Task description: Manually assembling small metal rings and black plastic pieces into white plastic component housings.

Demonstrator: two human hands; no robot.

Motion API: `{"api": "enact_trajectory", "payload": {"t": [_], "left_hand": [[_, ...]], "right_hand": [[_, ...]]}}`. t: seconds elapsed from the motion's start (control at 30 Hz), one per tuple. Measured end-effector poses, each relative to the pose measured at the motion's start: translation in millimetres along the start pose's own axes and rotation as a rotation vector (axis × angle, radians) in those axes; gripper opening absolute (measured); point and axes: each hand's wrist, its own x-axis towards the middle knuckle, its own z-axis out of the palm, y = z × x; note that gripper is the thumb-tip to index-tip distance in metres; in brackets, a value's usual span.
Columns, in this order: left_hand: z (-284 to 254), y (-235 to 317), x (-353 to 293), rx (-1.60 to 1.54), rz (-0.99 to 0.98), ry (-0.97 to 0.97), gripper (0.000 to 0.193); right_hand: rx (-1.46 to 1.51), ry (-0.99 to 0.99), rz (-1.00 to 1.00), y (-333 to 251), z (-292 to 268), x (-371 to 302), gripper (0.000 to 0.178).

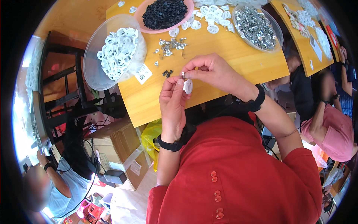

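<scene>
My left hand is closed around a small white plastic part with a round disc face, held over the table's near edge. My right hand pinches a tiny silvery metal piece right at the top of that part; whether the two touch I cannot tell. Just beyond my left fingertips lies a little group of black pieces. Farther off, a loose heap of shiny metal pieces is spread on the wooden table.
A clear tub of white plastic parts stands at the left. At the back are a pink basin of black pieces, loose white parts and a clear bowl of metal pieces. Cardboard boxes stand below left. Other people sit on both sides.
</scene>
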Motion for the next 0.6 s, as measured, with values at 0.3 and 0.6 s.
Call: {"api": "enact_trajectory", "payload": {"t": [0.3,0.6], "left_hand": [[4.8,-7.9,-1.2,0.119,0.112,0.084,0.01],[3.0,-15.2,-1.3,0.127,0.139,0.117,0.007]], "right_hand": [[-0.194,0.147,-0.038,-1.1,5.6,-5.4,0.011],[-0.285,0.062,-0.025,6.3,0.1,1.5,0.018]]}}
